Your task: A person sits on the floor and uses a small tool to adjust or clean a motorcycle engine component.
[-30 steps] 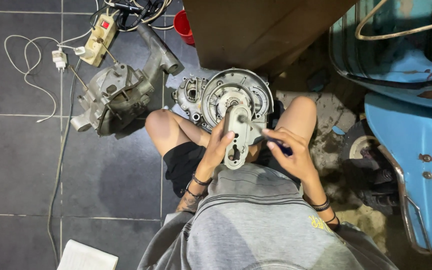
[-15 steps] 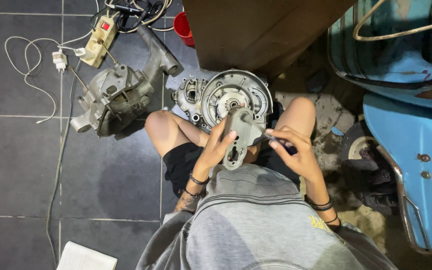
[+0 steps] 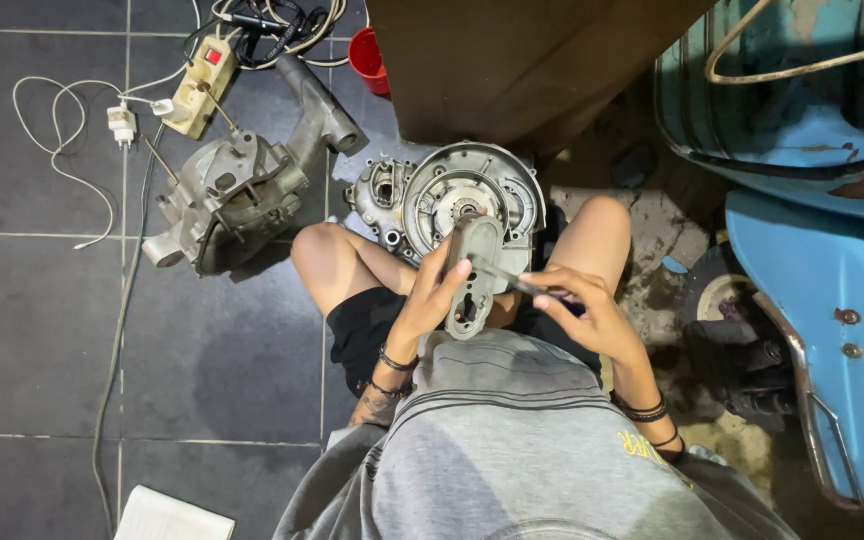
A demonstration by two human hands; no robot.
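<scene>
My left hand (image 3: 430, 298) grips a small grey metal engine cover plate (image 3: 474, 272), held upright above my lap. My right hand (image 3: 584, 312) holds a thin dark tool (image 3: 508, 278) whose tip rests against the plate's face. Just beyond the plate, on the floor between my knees, lies a round grey engine casing (image 3: 472, 195) with a smaller casing part (image 3: 380, 195) at its left.
A larger engine block (image 3: 237, 190) lies on the dark tiles at the left, with a power strip (image 3: 202, 85), white cable (image 3: 52, 150) and red cup (image 3: 367, 55) behind it. A blue scooter body (image 3: 822, 250) stands at the right. A brown box (image 3: 512, 60) is ahead. White paper (image 3: 167, 518) is at lower left.
The plate has turned more upright in my left hand, and my right hand has brought the tool's tip onto it. The view has shifted slightly.
</scene>
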